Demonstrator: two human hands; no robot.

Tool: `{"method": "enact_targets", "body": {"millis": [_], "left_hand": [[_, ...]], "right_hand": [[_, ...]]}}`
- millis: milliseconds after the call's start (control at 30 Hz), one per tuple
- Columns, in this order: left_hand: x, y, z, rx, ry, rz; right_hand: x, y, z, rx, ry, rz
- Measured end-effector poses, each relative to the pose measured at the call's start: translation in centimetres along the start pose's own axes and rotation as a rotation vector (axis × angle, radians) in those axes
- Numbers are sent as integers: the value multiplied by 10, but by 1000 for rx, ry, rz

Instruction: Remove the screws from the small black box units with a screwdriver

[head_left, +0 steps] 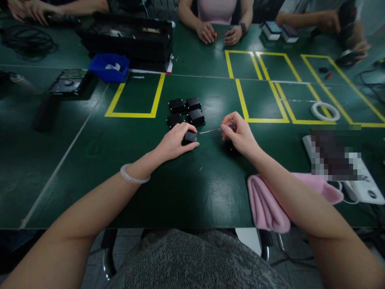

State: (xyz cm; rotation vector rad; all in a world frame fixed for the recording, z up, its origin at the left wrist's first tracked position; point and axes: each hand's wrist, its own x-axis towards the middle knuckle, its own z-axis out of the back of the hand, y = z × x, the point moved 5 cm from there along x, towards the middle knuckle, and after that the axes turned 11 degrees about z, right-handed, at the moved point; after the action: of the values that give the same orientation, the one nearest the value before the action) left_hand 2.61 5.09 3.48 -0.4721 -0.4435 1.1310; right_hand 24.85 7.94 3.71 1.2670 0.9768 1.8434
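My left hand (177, 141) grips a small black box (190, 137) on the green table, thumb and fingers on either side of it. A screwdriver (210, 130) is held in my right hand (236, 132), its thin shaft pointing left, with the tip at the right side of that box. Several similar black boxes (196, 116) sit just beyond my left hand. Another dark object (231, 147) lies partly hidden under my right hand. Nearer to me, a tiny screw (201, 169) rests on the table.
A pink cloth (267, 204) and a white power strip (368, 184) lie at the right, with a white ring (325, 111) beyond. A blue bin (110, 68) and a large black case (129, 40) stand at the back left. Other people's hands (206, 33) rest across the table.
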Motion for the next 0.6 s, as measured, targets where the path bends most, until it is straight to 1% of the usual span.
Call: {"method": "enact_targets", "body": {"millis": [267, 433, 600], "left_hand": [[1, 1, -1, 7, -1, 0], [0, 0, 0, 6, 2, 5], [1, 3, -1, 8, 24, 26]], "right_hand": [[0, 3, -1, -32, 9, 0], [-1, -1, -1, -20, 34, -37], [-1, -5, 0, -32, 31, -48]]}}
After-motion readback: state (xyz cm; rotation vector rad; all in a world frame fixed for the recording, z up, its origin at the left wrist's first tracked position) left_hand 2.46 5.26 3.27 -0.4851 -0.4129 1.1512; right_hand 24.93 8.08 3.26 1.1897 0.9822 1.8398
